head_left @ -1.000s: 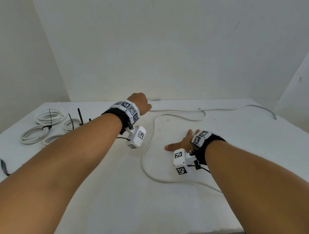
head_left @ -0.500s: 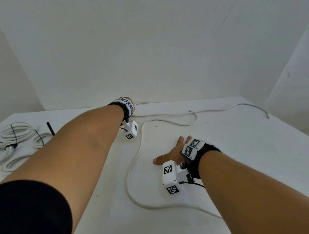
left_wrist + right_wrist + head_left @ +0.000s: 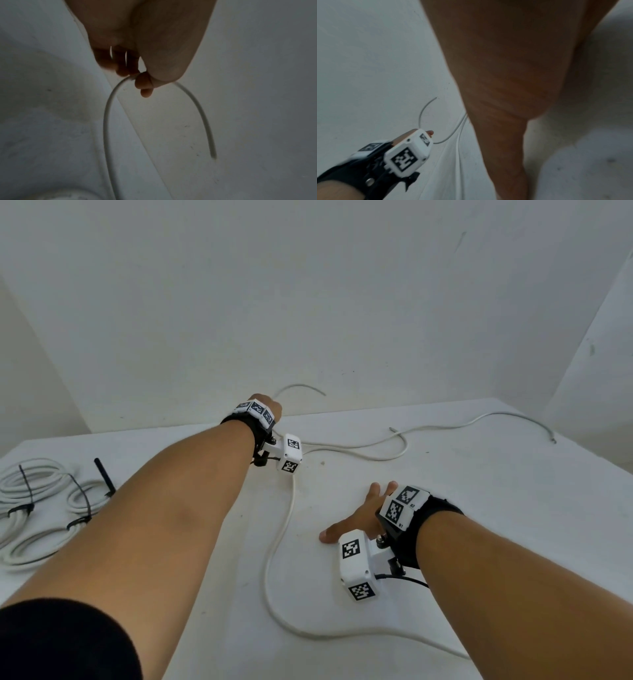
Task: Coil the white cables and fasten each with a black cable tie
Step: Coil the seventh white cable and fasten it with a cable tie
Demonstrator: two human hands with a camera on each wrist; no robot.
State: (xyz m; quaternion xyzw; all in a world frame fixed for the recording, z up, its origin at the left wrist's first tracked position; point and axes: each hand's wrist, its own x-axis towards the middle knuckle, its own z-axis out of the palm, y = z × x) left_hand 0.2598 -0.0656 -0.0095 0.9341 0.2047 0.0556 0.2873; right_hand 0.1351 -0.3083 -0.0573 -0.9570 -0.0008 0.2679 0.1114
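Observation:
A long loose white cable (image 3: 274,546) snakes across the white table (image 3: 479,508). My left hand (image 3: 265,405) is raised near the back wall and pinches this cable (image 3: 109,102) close to one end; the short free end (image 3: 301,387) arcs up to the right of the fist. In the left wrist view the fingers (image 3: 144,83) curl round the cable. My right hand (image 3: 363,515) lies flat on the table, fingers spread, right of the cable and not touching it. Coiled white cables (image 3: 30,508) bound with black cable ties (image 3: 80,520) lie at the left.
A spare black cable tie (image 3: 104,477) lies beside the coils. A second stretch of white cable (image 3: 479,421) runs to the back right corner of the table. Walls close in behind and on both sides.
My left hand has lifted the cable end off the table and up towards the back wall. The right hand has stayed flat on the table. The head view has shifted.

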